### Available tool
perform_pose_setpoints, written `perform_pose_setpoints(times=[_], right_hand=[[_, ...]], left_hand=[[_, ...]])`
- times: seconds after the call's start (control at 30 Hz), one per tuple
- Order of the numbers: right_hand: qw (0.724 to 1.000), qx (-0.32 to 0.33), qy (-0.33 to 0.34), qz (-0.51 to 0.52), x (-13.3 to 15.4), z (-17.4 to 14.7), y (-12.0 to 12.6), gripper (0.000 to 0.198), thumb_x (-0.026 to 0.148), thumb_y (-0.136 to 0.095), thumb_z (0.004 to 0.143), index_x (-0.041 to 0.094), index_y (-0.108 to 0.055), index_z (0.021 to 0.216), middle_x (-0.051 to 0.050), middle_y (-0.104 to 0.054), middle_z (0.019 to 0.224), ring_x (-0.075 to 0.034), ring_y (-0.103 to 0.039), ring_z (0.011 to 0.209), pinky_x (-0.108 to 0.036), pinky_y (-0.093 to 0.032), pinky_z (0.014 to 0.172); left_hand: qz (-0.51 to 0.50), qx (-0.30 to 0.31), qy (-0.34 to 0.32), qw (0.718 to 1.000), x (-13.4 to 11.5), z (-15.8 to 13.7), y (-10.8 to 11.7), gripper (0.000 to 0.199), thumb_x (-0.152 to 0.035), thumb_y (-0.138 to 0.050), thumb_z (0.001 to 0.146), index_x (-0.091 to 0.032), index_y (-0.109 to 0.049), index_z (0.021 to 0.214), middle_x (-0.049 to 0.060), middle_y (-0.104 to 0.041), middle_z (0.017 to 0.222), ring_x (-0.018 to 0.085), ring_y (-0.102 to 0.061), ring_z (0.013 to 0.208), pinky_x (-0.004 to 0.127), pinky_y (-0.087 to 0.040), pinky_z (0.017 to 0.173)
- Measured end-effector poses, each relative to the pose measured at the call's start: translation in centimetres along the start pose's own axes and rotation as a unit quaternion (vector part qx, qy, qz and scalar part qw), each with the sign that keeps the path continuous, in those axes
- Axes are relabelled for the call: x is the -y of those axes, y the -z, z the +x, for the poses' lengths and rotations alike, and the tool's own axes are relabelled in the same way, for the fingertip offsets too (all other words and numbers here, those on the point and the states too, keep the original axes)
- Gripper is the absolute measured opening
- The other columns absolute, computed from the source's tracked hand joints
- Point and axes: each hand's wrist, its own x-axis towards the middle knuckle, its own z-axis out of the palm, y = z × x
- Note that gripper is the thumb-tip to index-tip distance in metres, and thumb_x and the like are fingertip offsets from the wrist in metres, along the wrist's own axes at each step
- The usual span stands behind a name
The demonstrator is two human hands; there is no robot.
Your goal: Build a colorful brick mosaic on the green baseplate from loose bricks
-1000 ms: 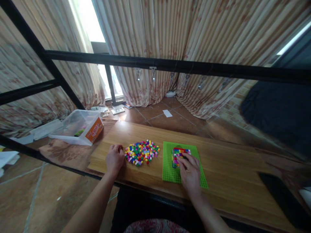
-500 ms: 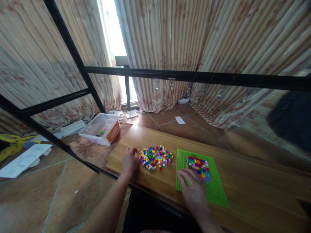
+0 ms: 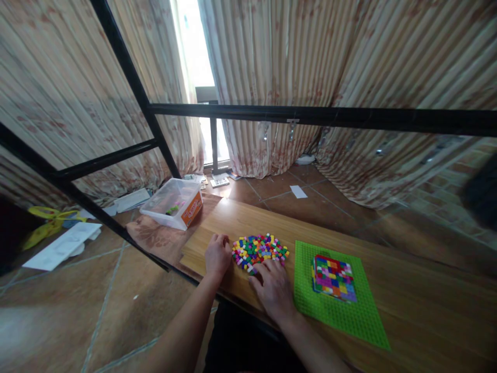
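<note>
A loose pile of small multicoloured toy bricks [image 3: 259, 249] lies on the wooden table. At its left edge rests my left hand [image 3: 218, 255], its fingers curled in; whatever they may hold is hidden. My right hand [image 3: 274, 290] reaches over the near edge of the pile, palm down, with the thumb apart from the fingers and no brick visible between them. To the right is a green baseplate [image 3: 310, 305], bearing a low block built of mixed-colour bricks [image 3: 334, 277] with no hand on it.
The wooden table [image 3: 229, 215] runs off to the right. Beyond its left end, a clear plastic box [image 3: 165, 211] with an orange label stands on a mat. A black metal rail [image 3: 248, 111] crosses in front of striped curtains [image 3: 279, 57]. White paper [image 3: 298, 191] lies on the tiled floor.
My right hand has moved left from the baseplate to the brick pile, uncovering the built block. My left hand stays beside the pile. The whole view has shifted slightly.
</note>
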Motion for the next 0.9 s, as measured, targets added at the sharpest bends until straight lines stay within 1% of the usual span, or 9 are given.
perform_pose_setpoints(times=[0.1, 0.23, 0.37, 0.5, 0.63, 0.77, 0.9], right_hand=[[1.000, -0.008, 0.006, -0.021, -0.2, -0.1, 0.0, 0.005, 0.026, -0.061, 0.085, 0.023, -0.065, 0.087, -0.004, -0.060, 0.087, -0.022, -0.050, 0.090, -0.036, -0.037, 0.084], [0.999, -0.022, 0.024, -0.024, -0.7, -0.4, 0.1, 0.010, 0.020, -0.056, 0.089, 0.023, -0.065, 0.085, -0.004, -0.060, 0.085, -0.021, -0.049, 0.088, -0.034, -0.035, 0.081], [0.998, -0.039, 0.043, -0.018, -1.2, -0.5, 0.1, 0.011, 0.018, -0.054, 0.089, 0.021, -0.063, 0.083, -0.003, -0.060, 0.083, -0.020, -0.049, 0.085, -0.033, -0.034, 0.080], [0.996, -0.054, 0.064, -0.038, -1.7, -0.5, 0.1, 0.016, 0.018, -0.050, 0.091, 0.021, -0.062, 0.082, -0.003, -0.060, 0.080, -0.020, -0.050, 0.083, -0.034, -0.034, 0.078], [0.991, -0.062, 0.089, -0.084, -1.9, -0.4, -0.2, 0.018, 0.017, -0.047, 0.093, 0.020, -0.063, 0.086, -0.004, -0.061, 0.080, -0.021, -0.051, 0.082, -0.036, -0.036, 0.081], [0.980, -0.074, 0.122, -0.142, -2.1, -0.2, -0.8, 0.019, 0.013, -0.047, 0.091, 0.019, -0.064, 0.088, -0.005, -0.062, 0.080, -0.022, -0.052, 0.080, -0.037, -0.039, 0.082], [0.970, -0.097, 0.153, -0.164, -2.7, 0.1, -1.2, 0.026, 0.007, -0.043, 0.090, 0.015, -0.065, 0.101, -0.008, -0.066, 0.083, -0.022, -0.056, 0.079, -0.039, -0.042, 0.083]], left_hand=[[-0.007, -0.003, 0.001, 1.000, 0.0, 0.0, 0.0, 0.017, -0.019, -0.050, 0.086, -0.021, -0.066, 0.091, 0.004, -0.061, 0.093, 0.015, -0.058, 0.082, 0.025, -0.040, 0.070], [-0.009, 0.000, -0.001, 1.000, -0.1, 0.0, 0.0, 0.017, -0.019, -0.050, 0.085, -0.021, -0.066, 0.090, 0.004, -0.061, 0.093, 0.015, -0.058, 0.083, 0.025, -0.040, 0.071], [-0.009, -0.001, 0.000, 1.000, -0.1, -0.1, 0.0, 0.017, -0.020, -0.049, 0.086, -0.021, -0.065, 0.091, 0.003, -0.061, 0.094, 0.015, -0.058, 0.083, 0.025, -0.039, 0.070], [-0.011, 0.000, 0.002, 1.000, -0.1, 0.0, 0.0, 0.016, -0.021, -0.049, 0.087, -0.021, -0.065, 0.088, 0.003, -0.061, 0.093, 0.016, -0.058, 0.083, 0.025, -0.038, 0.069], [-0.012, 0.002, 0.004, 1.000, 0.0, 0.0, 0.0, 0.015, -0.020, -0.050, 0.086, -0.021, -0.065, 0.088, 0.003, -0.062, 0.093, 0.015, -0.058, 0.082, 0.025, -0.038, 0.069], [-0.010, 0.002, 0.002, 1.000, 0.0, 0.0, 0.1, 0.015, -0.020, -0.050, 0.086, -0.020, -0.065, 0.089, 0.004, -0.061, 0.092, 0.015, -0.058, 0.082, 0.025, -0.039, 0.069], [-0.013, -0.001, 0.000, 1.000, 0.0, -0.1, 0.2, 0.017, -0.021, -0.049, 0.087, -0.021, -0.065, 0.090, 0.004, -0.062, 0.093, 0.015, -0.059, 0.082, 0.025, -0.040, 0.069]])
